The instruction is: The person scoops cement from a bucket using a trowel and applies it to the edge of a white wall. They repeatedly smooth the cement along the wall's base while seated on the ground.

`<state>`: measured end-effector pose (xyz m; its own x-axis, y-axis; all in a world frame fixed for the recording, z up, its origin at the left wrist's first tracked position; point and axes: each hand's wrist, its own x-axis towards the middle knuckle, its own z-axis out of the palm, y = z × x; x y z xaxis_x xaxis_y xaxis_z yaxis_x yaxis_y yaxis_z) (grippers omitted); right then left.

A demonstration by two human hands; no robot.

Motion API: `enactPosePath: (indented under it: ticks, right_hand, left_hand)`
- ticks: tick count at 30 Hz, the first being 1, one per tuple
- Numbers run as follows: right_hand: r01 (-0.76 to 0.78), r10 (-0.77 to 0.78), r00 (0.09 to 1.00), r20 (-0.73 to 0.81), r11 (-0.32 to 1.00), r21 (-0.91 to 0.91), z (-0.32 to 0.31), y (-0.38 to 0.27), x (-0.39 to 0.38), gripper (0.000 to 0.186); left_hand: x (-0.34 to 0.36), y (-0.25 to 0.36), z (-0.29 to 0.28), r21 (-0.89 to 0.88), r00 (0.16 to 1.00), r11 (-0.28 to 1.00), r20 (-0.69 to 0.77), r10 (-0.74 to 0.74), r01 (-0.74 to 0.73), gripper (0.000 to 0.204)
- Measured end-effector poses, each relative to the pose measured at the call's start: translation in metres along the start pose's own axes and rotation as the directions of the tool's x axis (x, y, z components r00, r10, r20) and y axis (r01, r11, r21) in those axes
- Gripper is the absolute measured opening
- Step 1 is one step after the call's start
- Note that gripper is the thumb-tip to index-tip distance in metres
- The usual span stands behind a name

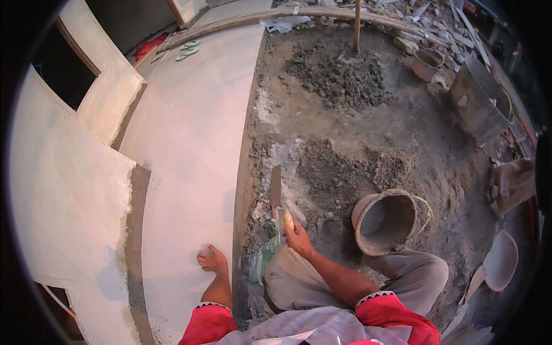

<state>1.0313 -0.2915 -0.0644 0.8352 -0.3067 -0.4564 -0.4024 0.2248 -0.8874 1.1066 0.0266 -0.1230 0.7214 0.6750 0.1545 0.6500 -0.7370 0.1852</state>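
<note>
My right hand (299, 240) is wrapped round the wooden handle of a trowel (276, 188). Its narrow metal blade points away from me, over the dirt strip beside the raised floor edge. On the pale, smooth floor slab (195, 144) to the left rests my left hand (213, 260), fingers apart and nothing in it. A mortar-stained bucket (385, 221) with a yellowish handle leans tilted toward the right, close by my bent knee. Low heaps of grey mortar (351, 167) lie ahead of the trowel.
A larger mortar pile (339, 75) has a wooden pole (357, 26) standing in it. Far right are a small bucket (427, 63), a big tub (480, 100), a paper sack (512, 185) and a pale rounded pan (500, 261). Sandals (187, 50) lie on the slab; a white wall (69, 190) borders it.
</note>
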Motion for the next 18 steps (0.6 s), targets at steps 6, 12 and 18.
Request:
enactPosePath:
  ticks: [6, 12, 18]
  right_hand:
    - [-0.043, 0.011, 0.997, -0.071, 0.885, -0.463, 0.026, 0.020, 0.066, 0.047]
    - [0.042, -0.114, 0.986, -0.122, 0.878, -0.477, 0.074, -0.037, 0.172, 0.048]
    - [0.438, -0.459, 0.828, -0.322, 0.888, -0.139, 0.101, -0.084, 0.234, 0.037]
  left_hand:
    - [0.008, 0.049, 0.020, 0.158, 0.974, 0.962, -0.002, -0.227, 0.224, 0.070]
    - [0.010, 0.048, 0.022, 0.204, 0.983, 0.961, -0.030, -0.183, 0.186, 0.071]
    - [0.010, 0.052, 0.021, 0.200, 0.981, 0.960, -0.016, -0.196, 0.195, 0.072]
